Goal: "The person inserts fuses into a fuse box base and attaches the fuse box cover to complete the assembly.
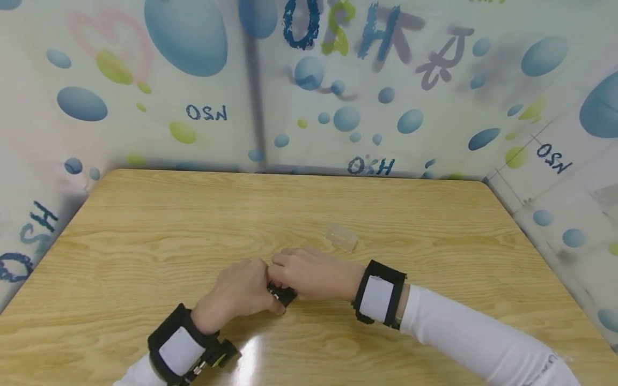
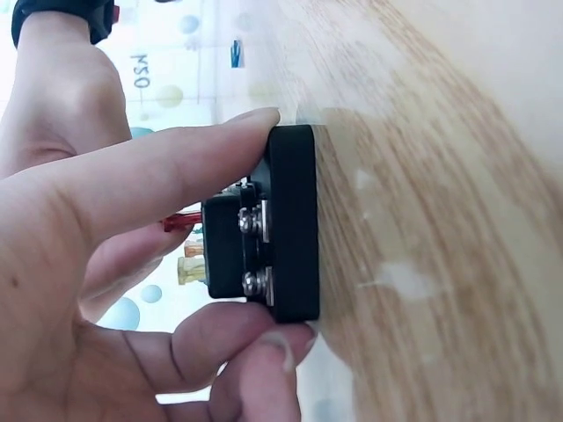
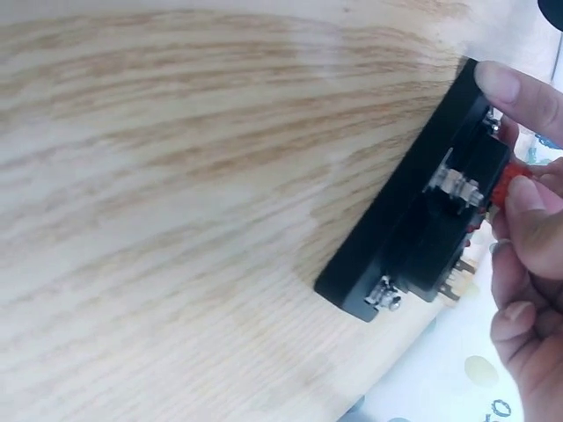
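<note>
My left hand [image 1: 240, 289] grips a black fuse block [image 2: 295, 224] by its two ends, thumb on one end and fingers at the other. The base of the block is close against the table, and metal screw terminals [image 2: 253, 283] line its side. Between the fingertips of my right hand [image 1: 311, 273] is a red blade fuse [image 3: 508, 183], pinched at the top of the block. A yellow fuse [image 2: 191, 271] stands out of the block near its end. From the head view, the hands cover most of the block.
A clear plastic cover [image 1: 341, 237] lies on the wooden table [image 1: 193, 214], just beyond my right hand. Printed walls [image 1: 309, 123] rise at the table's back and sides. Each wrist wears a black strap [image 1: 381, 292].
</note>
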`<control>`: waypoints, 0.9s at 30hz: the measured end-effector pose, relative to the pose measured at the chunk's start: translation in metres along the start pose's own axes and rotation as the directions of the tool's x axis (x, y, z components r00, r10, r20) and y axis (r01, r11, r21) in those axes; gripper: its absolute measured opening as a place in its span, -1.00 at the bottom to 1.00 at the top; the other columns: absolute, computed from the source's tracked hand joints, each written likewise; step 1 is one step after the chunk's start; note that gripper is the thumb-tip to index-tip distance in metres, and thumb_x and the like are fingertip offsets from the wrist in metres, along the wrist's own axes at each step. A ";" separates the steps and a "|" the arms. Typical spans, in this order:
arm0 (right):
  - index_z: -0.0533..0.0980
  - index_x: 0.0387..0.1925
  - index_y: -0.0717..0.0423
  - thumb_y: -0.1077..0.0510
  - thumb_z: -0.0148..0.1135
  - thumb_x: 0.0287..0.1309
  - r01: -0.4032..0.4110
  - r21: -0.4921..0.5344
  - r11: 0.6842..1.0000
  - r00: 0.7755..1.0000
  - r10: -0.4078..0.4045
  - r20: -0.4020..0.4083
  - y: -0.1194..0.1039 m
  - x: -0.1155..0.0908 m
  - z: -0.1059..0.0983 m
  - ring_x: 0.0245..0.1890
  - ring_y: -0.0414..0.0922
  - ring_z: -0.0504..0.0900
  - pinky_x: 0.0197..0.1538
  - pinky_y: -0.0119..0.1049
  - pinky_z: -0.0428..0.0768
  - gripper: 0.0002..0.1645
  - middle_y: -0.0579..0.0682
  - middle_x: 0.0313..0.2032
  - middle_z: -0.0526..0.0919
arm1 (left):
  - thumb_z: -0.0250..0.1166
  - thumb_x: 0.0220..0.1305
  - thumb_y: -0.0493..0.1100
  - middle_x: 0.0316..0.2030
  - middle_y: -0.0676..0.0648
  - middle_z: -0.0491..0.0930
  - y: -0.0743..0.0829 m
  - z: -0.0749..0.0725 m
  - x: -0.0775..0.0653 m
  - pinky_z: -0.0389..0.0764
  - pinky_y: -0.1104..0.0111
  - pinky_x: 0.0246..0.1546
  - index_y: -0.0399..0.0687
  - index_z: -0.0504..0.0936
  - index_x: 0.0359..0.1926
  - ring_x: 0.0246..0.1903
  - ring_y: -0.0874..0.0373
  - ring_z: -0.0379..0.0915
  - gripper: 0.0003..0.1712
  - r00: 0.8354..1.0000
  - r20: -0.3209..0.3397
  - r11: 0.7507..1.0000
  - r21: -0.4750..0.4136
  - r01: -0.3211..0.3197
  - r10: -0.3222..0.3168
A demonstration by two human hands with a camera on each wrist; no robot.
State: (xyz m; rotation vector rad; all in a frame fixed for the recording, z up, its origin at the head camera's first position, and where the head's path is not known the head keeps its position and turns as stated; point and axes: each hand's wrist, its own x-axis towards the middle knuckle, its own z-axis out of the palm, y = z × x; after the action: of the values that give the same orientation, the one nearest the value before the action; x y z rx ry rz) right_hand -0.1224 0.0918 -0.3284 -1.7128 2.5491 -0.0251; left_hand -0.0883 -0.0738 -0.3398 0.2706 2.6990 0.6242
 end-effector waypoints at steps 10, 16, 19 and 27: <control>0.48 -0.26 -0.01 0.34 0.38 -0.03 -0.003 0.028 1.000 1.000 0.004 -0.030 0.001 -0.002 0.005 -0.19 -0.25 0.53 -0.05 -0.42 0.55 -0.68 -0.17 -0.32 0.49 | 0.64 -0.36 0.08 -0.72 0.09 0.32 -0.001 0.001 0.002 0.14 0.39 -0.68 0.03 0.44 -0.75 -0.66 0.20 0.22 -0.50 1.000 -0.015 1.000 0.013 -0.007 0.007; 0.47 -0.29 -0.01 0.30 0.36 0.06 -0.007 0.042 0.999 1.000 0.007 0.000 0.000 0.002 0.002 -0.21 -0.25 0.53 -0.09 -0.46 0.53 -0.75 -0.17 -0.34 0.49 | 0.64 -0.36 0.10 -0.68 0.07 0.38 -0.002 0.000 0.002 0.18 0.39 -0.67 0.03 0.48 -0.71 -0.64 0.18 0.26 -0.52 1.000 -0.009 1.000 0.022 -0.016 0.016; 0.48 -0.29 0.00 0.30 0.36 0.06 0.002 0.041 0.999 1.000 -0.002 -0.003 0.000 0.002 0.001 -0.22 -0.25 0.52 -0.10 -0.44 0.52 -0.76 -0.17 -0.34 0.49 | 0.65 -0.36 0.11 -0.67 0.06 0.40 -0.003 0.000 0.002 0.18 0.39 -0.67 0.03 0.49 -0.70 -0.64 0.18 0.27 -0.52 1.000 -0.007 1.000 0.023 -0.016 0.017; 0.50 -0.27 0.01 0.23 0.37 0.10 0.019 -0.003 1.000 1.000 -0.019 0.007 -0.001 0.003 0.000 -0.24 -0.25 0.53 -0.11 -0.44 0.52 -0.80 -0.16 -0.34 0.50 | 0.64 -0.36 0.10 -0.66 0.05 0.42 -0.002 0.000 0.003 0.20 0.38 -0.67 0.03 0.48 -0.69 -0.64 0.17 0.28 -0.51 1.000 -0.007 1.000 0.026 -0.016 0.016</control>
State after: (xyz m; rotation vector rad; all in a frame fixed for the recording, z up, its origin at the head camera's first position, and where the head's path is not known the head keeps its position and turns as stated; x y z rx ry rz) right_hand -0.1228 0.0883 -0.3283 -1.7342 2.5292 -0.0164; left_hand -0.0911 -0.0753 -0.3414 0.2972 2.7164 0.5964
